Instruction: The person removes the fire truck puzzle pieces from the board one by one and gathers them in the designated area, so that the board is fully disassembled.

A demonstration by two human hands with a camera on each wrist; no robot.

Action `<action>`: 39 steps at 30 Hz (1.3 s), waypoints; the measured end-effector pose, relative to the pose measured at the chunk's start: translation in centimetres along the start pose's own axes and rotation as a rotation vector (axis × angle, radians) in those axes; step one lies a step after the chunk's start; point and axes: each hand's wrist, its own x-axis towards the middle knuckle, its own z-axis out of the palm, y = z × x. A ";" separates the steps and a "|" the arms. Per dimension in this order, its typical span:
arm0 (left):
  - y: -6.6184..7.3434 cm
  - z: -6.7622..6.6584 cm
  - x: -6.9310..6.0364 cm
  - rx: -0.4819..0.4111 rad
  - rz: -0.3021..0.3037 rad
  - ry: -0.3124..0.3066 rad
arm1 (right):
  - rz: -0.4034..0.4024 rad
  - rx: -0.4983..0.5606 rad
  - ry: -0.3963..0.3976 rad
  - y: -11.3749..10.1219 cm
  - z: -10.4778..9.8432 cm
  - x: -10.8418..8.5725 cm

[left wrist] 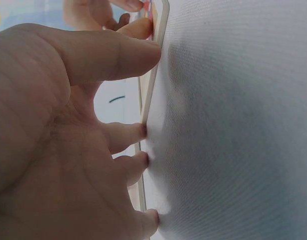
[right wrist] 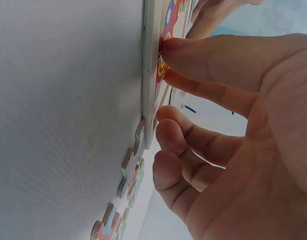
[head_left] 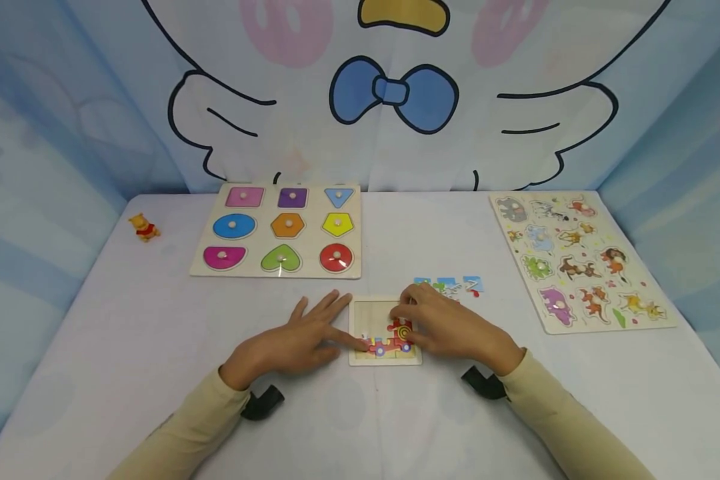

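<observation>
A small wooden puzzle tray (head_left: 386,362) lies near the middle of the table, its lower part filled with pieces showing a red vehicle (head_left: 381,347). My left hand (head_left: 300,340) is spread at the tray's left side, fingers extended, one fingertip on the picture's left end. From the right, my right hand (head_left: 450,323) reaches over the tray's edge; its thumb and index finger pinch a red piece with yellow rings (head_left: 403,331), also visible in the right wrist view. Its other fingers are bent. Loose puzzle pieces (head_left: 473,284) lie just behind the right hand.
A shape board (head_left: 251,264) with knobbed pieces stands at the back left, beside a small bear figure (head_left: 145,228). At the right lies an animal board (head_left: 582,263). A curtain (head_left: 390,153) hangs behind the table.
</observation>
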 end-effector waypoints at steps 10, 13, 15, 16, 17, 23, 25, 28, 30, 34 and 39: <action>-0.1 -0.1 0.1 -0.003 0.015 0.000 | 0.016 0.023 -0.003 -0.1 0.0 -0.1; -0.1 -0.1 0.1 -0.006 0.012 -0.001 | 0.025 0.032 -0.003 0.0 0.1 -0.1; -0.1 -0.1 0.1 -0.007 0.011 -0.001 | 0.027 0.039 -0.003 0.0 0.1 -0.1; -0.1 -0.1 0.1 -0.008 0.010 -0.001 | 0.030 0.040 -0.007 0.0 0.1 -0.1; -0.1 0.0 0.1 -0.008 0.009 0.000 | 0.032 0.042 -0.011 -0.1 0.1 -0.1; -0.1 0.0 0.2 -0.010 0.007 0.005 | 0.038 0.057 -0.032 -0.2 0.0 0.1; -0.1 0.0 0.2 -0.012 0.008 0.005 | 0.033 0.063 -0.031 -0.2 0.0 0.2; -0.1 -0.1 0.1 -0.014 0.011 0.007 | 0.025 0.059 -0.035 -0.2 -0.1 0.3; 0.0 -0.1 0.1 -0.014 0.012 0.009 | 0.019 0.053 -0.040 -0.2 -0.2 0.3; 0.0 -0.1 0.1 -0.016 0.012 0.010 | 0.021 0.049 -0.054 -0.1 -0.3 0.2; 0.1 -0.1 0.0 -0.017 0.010 0.010 | 0.011 0.047 -0.064 -0.1 -0.4 0.1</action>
